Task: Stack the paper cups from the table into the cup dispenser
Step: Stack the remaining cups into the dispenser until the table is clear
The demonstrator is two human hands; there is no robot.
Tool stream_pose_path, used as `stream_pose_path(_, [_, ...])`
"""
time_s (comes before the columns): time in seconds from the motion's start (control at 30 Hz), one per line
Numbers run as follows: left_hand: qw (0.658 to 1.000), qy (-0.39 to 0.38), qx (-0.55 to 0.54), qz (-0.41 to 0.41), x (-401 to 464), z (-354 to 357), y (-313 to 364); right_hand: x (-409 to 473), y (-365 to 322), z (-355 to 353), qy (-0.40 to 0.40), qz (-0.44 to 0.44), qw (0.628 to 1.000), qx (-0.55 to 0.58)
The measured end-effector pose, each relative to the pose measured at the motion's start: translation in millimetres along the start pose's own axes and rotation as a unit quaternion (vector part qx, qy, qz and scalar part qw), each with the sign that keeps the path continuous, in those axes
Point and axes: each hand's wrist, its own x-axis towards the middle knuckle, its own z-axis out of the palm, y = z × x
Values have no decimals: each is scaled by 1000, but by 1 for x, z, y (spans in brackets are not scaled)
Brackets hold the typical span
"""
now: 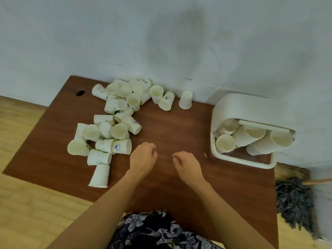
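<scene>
Your left hand (142, 155) and right hand (186, 163) are bare, with no rings, watch or gloves, and both forearms are uncovered to the frame edge. You wear a dark garment (158, 230) printed with pale grey-white flowers.

Empty hands (164, 159) between scattered cups (115, 123) and dispenser (251, 112)

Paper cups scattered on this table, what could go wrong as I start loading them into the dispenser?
1. The loose paper cups lie in a tangled pile; pulling one may roll others toward the table edge, where one cup already sits.
2. The cup dispenser holds tilted stacks; pushing more in could jam or topple them.
3. Both hands are empty, so nothing steadies the dispenser yet.
</scene>
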Motion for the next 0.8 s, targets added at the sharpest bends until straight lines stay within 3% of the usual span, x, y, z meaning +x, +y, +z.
stream_pose_path(0.17, [998, -21, 38, -42, 8, -26, -86, 22, -60, 46, -20, 72, 996, 46])
stream_pose_path(0.37, [995, -57, 73, -37, 30, -43, -171, 56, -114, 101, -28, 168, 980, 105])
stream_pose_path(0.6, [987, -135, 87, 10, 47, -46, -214, 90, -153, 146, -48, 303, 929, 209])
stream_pose_path(0.8, [983, -142, 83, 81, 58, -47, -219, 108, -162, 165, -37, 357, 900, 246])
